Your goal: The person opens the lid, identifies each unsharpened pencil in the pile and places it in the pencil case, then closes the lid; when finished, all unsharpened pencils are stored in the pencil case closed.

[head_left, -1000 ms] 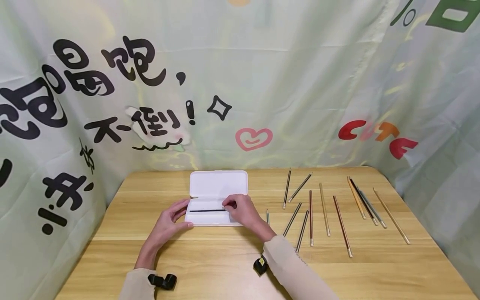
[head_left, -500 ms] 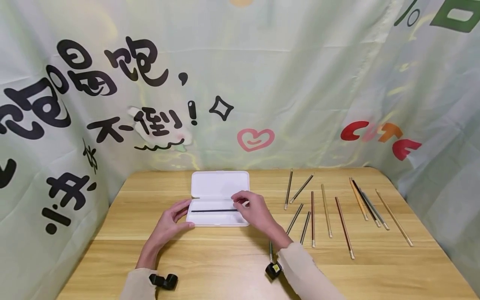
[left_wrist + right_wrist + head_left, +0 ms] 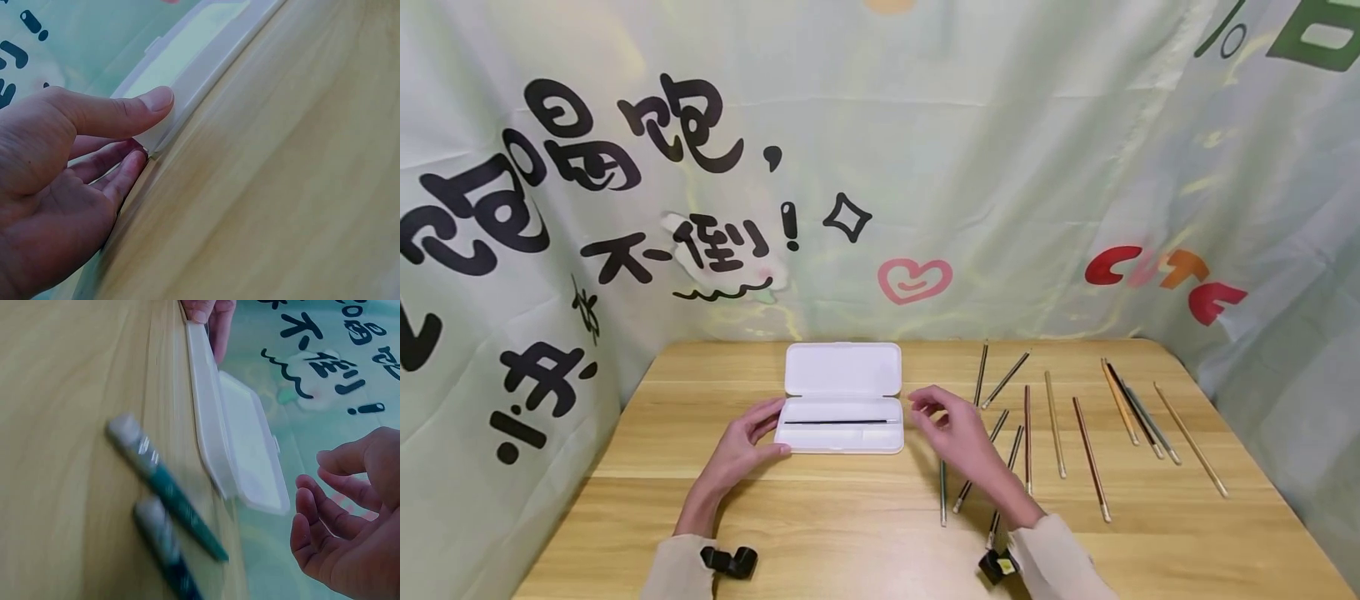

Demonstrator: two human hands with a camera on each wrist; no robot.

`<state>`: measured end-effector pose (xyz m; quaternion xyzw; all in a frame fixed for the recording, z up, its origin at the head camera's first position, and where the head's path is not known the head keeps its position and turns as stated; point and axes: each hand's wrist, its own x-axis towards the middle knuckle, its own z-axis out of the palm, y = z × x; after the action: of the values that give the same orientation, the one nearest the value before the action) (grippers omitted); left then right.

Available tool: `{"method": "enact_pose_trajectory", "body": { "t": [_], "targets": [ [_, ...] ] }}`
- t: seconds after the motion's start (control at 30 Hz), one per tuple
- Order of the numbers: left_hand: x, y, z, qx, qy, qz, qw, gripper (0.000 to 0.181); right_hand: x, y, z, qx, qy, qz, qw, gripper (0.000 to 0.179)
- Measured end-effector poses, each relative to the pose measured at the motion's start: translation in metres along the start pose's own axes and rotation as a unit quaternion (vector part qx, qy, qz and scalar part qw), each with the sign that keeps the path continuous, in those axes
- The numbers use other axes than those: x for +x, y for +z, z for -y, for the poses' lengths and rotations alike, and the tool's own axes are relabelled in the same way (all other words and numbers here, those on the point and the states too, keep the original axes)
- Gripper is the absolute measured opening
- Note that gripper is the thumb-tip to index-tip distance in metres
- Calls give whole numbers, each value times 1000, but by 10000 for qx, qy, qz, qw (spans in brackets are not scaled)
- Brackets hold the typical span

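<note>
A white pencil case point(image 3: 838, 444) lies on the table with its lid point(image 3: 843, 369) swung up at the back. One dark pencil point(image 3: 835, 422) rests lengthwise inside. My left hand point(image 3: 743, 440) grips the case's left end; in the left wrist view its thumb point(image 3: 134, 114) lies along the front rim and the fingers bend at the end wall. To the right of the case hovers my right hand point(image 3: 955, 429), holding nothing, its fingers loosely bent. Below it lie a green pencil point(image 3: 943, 492) and a dark striped pencil point(image 3: 964, 493), partly hidden by the hand.
Several pencils with eraser ends lie spread over the table's right half, among them a dark red pencil point(image 3: 1092, 458), a tan pencil point(image 3: 1055, 425) and an orange pencil point(image 3: 1120, 402). A printed cloth point(image 3: 1000, 167) hangs behind the wooden table point(image 3: 820, 533).
My right hand has let go of the dark pencil in the case and moved right, past the case's right end. The left hand has kept its hold.
</note>
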<state>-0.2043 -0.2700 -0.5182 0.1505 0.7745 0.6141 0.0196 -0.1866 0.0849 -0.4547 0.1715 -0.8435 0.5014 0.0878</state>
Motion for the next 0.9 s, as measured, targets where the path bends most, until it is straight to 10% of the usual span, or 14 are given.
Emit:
{"method": "enact_pose_trajectory", "body": {
  "t": [0.9],
  "targets": [
    [-4, 5, -29, -207, -11, 159, 9997, 74, -68, -125, -78, -1577, 482, -1105, 9801, 32]
  ]
}}
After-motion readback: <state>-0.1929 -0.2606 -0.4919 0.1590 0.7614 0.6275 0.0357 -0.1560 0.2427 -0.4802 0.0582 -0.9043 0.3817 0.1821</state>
